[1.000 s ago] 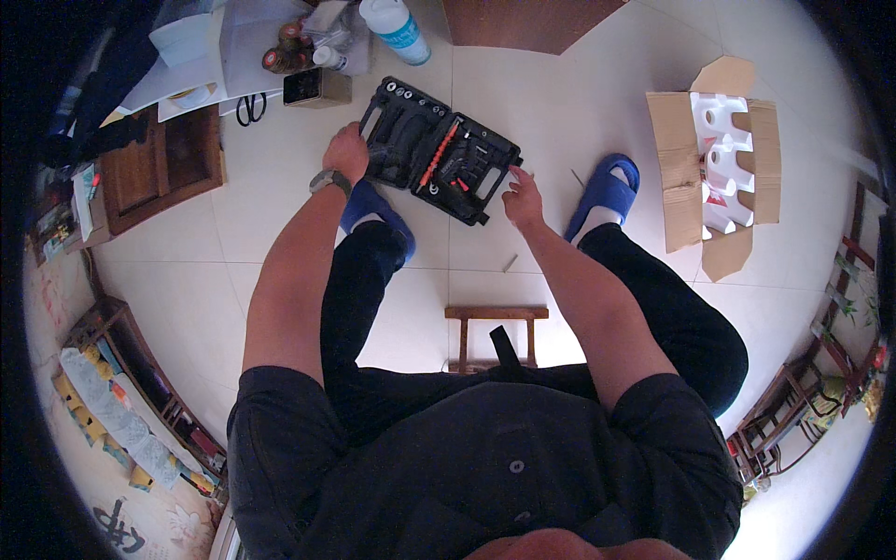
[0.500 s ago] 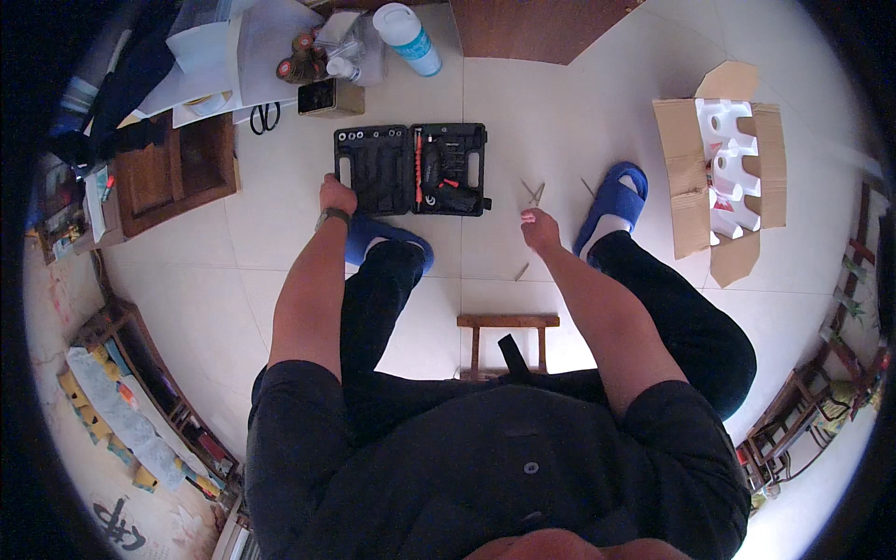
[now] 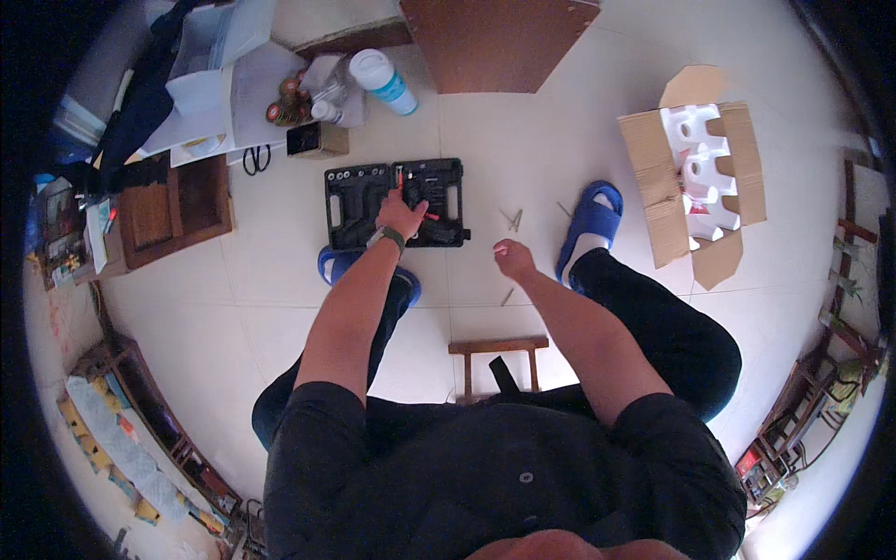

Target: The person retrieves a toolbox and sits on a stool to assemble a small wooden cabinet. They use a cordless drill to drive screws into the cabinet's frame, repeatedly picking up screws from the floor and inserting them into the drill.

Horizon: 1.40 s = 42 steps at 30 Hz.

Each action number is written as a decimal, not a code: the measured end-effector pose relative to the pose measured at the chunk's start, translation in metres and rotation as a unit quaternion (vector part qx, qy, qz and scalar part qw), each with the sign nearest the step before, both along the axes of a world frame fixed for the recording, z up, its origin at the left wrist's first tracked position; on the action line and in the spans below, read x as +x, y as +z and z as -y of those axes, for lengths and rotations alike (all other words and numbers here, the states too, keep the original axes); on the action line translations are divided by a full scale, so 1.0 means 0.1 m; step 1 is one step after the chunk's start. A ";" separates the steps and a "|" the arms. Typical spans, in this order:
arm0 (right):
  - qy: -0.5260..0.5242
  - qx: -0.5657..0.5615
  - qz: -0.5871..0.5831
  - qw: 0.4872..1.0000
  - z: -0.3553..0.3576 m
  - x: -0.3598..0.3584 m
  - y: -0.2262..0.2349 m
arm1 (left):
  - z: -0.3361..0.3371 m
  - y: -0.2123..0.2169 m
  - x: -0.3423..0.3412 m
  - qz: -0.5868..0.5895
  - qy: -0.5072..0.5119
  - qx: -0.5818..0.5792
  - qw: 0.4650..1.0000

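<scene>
A black tool case (image 3: 342, 224) lies opened flat on the floor, with small metal sockets along the top of its left half. A dark power drill (image 3: 439, 233) with a red trigger sits in the right half, largely covered by my left hand (image 3: 401, 219). That hand spreads thumb and fingers over the drill's body, beside a red-orange shaft (image 3: 399, 175). Right of the case, my right hand (image 3: 512, 259) is closed just above the floor; whatever is inside its fingers is hidden. Several thin metal pieces (image 3: 514, 221) lie around it, too small to name.
My slippers are blue (image 3: 594, 224). A cardboard box (image 3: 651, 191) with white moulded inserts stands at the right. Behind the case are a white-blue cup (image 3: 385, 82), a small box (image 3: 319, 140) and black-handled scissors (image 3: 257, 161). A wooden stool (image 3: 498, 345) is close to me.
My left hand has moved right, from the case's left edge onto the drill. The right hand stays closed near the metal pieces. The whole view has shifted slightly.
</scene>
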State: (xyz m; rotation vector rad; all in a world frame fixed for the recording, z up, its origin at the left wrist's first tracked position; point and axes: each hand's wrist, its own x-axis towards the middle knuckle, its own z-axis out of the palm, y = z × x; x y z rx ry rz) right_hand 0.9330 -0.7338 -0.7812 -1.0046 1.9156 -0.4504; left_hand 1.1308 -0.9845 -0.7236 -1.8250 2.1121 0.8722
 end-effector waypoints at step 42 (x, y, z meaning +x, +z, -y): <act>-0.281 -0.411 0.112 0.860 1.91 -1.30 3.03 | 1.46 3.03 -2.60 -0.188 -0.363 -0.450 0.794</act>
